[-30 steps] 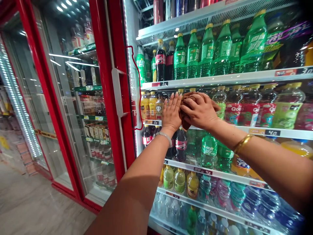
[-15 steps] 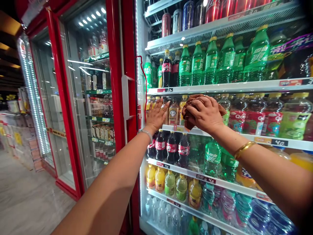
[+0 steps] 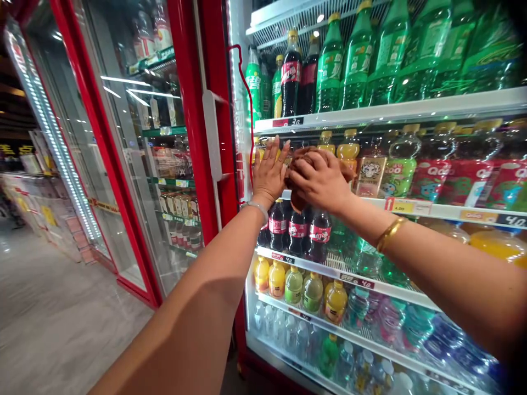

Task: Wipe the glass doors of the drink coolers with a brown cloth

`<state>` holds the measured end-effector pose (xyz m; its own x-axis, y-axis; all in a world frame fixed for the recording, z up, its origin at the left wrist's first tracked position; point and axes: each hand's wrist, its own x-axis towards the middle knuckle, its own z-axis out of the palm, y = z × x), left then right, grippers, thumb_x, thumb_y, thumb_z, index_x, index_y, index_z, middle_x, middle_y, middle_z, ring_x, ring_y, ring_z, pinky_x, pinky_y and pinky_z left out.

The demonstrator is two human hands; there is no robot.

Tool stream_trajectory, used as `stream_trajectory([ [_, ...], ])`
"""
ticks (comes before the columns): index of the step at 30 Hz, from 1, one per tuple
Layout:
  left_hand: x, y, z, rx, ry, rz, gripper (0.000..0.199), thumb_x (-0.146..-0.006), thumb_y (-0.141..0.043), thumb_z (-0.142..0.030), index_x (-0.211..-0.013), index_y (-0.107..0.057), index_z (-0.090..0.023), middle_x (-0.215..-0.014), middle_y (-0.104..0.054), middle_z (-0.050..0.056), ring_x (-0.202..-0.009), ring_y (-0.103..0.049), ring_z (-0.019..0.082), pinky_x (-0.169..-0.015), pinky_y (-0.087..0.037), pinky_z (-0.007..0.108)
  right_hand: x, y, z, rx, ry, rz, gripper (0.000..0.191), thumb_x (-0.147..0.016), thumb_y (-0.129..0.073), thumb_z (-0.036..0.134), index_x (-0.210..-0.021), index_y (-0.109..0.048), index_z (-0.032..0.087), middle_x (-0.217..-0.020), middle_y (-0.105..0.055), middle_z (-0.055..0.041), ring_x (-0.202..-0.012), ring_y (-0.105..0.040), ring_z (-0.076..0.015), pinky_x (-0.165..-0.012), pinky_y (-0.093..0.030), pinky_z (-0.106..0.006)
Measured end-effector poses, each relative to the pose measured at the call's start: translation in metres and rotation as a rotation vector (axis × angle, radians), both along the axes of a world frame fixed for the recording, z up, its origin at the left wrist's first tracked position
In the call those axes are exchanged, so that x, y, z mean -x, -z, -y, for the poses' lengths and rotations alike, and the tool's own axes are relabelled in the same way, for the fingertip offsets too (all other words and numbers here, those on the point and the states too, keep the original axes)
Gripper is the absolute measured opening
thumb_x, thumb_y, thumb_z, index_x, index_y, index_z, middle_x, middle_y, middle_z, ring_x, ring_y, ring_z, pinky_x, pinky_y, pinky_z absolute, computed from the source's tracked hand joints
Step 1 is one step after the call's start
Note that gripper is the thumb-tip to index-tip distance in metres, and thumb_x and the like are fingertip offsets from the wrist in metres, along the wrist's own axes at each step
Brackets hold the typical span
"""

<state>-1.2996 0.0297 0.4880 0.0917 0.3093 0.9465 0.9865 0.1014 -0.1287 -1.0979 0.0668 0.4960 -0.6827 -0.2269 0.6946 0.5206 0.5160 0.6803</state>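
My left hand (image 3: 269, 174) is open, its fingers spread and palm toward the left part of the glass door (image 3: 242, 219) of a lit drinks fridge. Just right of it, my right hand (image 3: 319, 178) grips a crumpled brown cloth (image 3: 298, 202) over the same glass, at the height of the shelf with yellow-capped bottles. The two hands are nearly touching. Behind the cloth, cola bottles (image 3: 320, 233) stand one shelf lower. Green bottles (image 3: 330, 63) fill the shelf above the hands.
A white door handle (image 3: 212, 136) on a red frame stands left of my left hand. Farther left is another red-framed fridge (image 3: 142, 258) with bottles inside. Stacked boxes (image 3: 45, 219) line the far left, beside the grey floor (image 3: 61, 323).
My right hand has moved left with the brown cloth, closer to my left hand. The view has shifted, and the shelves appear nearer. My left hand stays spread near the door's left edge.
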Motion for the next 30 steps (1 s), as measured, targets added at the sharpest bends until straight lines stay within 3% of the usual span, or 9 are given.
stream_trajectory([
  [2,0.001,0.001,-0.001,-0.008,-0.003,-0.013,0.066,-0.102,-0.036,-0.020,-0.167,-0.030,-0.029,-0.179,-0.019,0.000,-0.167,-0.010,0.020,-0.137,-0.004,0.051,-0.011,-0.001,-0.005,-0.042,-0.005,0.123,0.039,-0.098,-0.057,0.046,-0.132,-0.059,0.029,-0.142,-0.060,-0.0046,-0.133,-0.041,-0.0316,-0.115,-0.031,-0.056],
  [5,0.003,0.003,-0.002,-0.030,0.000,-0.027,0.064,-0.104,-0.034,-0.021,-0.167,-0.028,-0.028,-0.178,-0.019,0.000,-0.167,-0.010,0.019,-0.138,-0.003,0.050,-0.018,-0.017,-0.015,-0.040,-0.013,0.187,0.038,-0.094,-0.062,0.052,-0.127,-0.062,0.034,-0.137,-0.063,-0.0018,-0.132,-0.044,-0.0304,-0.115,-0.032,-0.054],
  [9,0.006,0.004,-0.005,-0.037,0.016,-0.009,0.063,-0.105,-0.030,-0.020,-0.168,-0.023,-0.023,-0.178,-0.021,0.000,-0.166,-0.012,0.016,-0.138,0.002,0.044,0.009,-0.036,-0.014,0.048,-0.033,0.011,0.040,-0.095,-0.061,0.048,-0.129,-0.062,0.026,-0.139,-0.060,-0.0071,-0.135,-0.042,-0.0335,-0.118,-0.027,-0.059],
  [14,0.007,0.003,-0.006,-0.029,0.005,0.080,0.060,-0.108,-0.030,-0.026,-0.167,-0.024,-0.020,-0.178,-0.022,0.002,-0.166,-0.015,0.020,-0.137,0.009,0.046,0.042,-0.021,0.003,0.113,-0.058,-0.156,0.032,-0.101,-0.050,0.036,-0.128,-0.061,0.022,-0.141,-0.058,-0.0106,-0.137,-0.041,-0.0358,-0.118,-0.027,-0.063],
  [18,0.004,0.003,-0.002,-0.032,0.018,0.084,0.063,-0.105,-0.028,-0.022,-0.168,-0.024,-0.023,-0.178,-0.021,0.000,-0.166,-0.013,0.018,-0.137,0.007,0.045,0.019,-0.014,-0.003,0.041,-0.053,0.024,0.036,-0.097,-0.059,0.042,-0.130,-0.060,0.029,-0.141,-0.060,-0.0081,-0.134,-0.043,-0.0349,-0.116,-0.030,-0.061],
  [22,0.003,0.004,0.000,-0.042,0.031,0.082,0.067,-0.101,-0.031,-0.020,-0.168,-0.024,-0.022,-0.178,-0.022,0.000,-0.166,-0.012,0.017,-0.137,0.007,0.044,0.000,-0.033,-0.014,-0.027,-0.031,0.161,0.039,-0.093,-0.064,0.050,-0.126,-0.063,0.029,-0.135,-0.064,-0.0062,-0.131,-0.044,-0.0325,-0.115,-0.031,-0.057],
  [26,0.005,0.004,-0.003,-0.066,0.049,0.077,0.065,-0.103,-0.028,-0.019,-0.167,-0.025,-0.022,-0.177,-0.023,0.001,-0.166,-0.013,0.016,-0.137,0.007,0.043,0.019,-0.039,-0.009,-0.002,-0.007,-0.042,0.038,-0.098,-0.057,0.046,-0.128,-0.062,0.024,-0.138,-0.059,-0.0095,-0.134,-0.041,-0.0356,-0.113,-0.031,-0.061],
  [30,0.009,0.003,-0.008,-0.058,0.073,0.078,0.060,-0.107,-0.028,-0.025,-0.167,-0.026,-0.022,-0.177,-0.024,0.002,-0.166,-0.015,0.018,-0.137,0.006,0.047,0.034,-0.019,-0.001,0.004,-0.019,-0.133,0.036,-0.100,-0.053,0.044,-0.128,-0.060,0.024,-0.138,-0.058,-0.0088,-0.133,-0.043,-0.0351,-0.112,-0.033,-0.062],
])
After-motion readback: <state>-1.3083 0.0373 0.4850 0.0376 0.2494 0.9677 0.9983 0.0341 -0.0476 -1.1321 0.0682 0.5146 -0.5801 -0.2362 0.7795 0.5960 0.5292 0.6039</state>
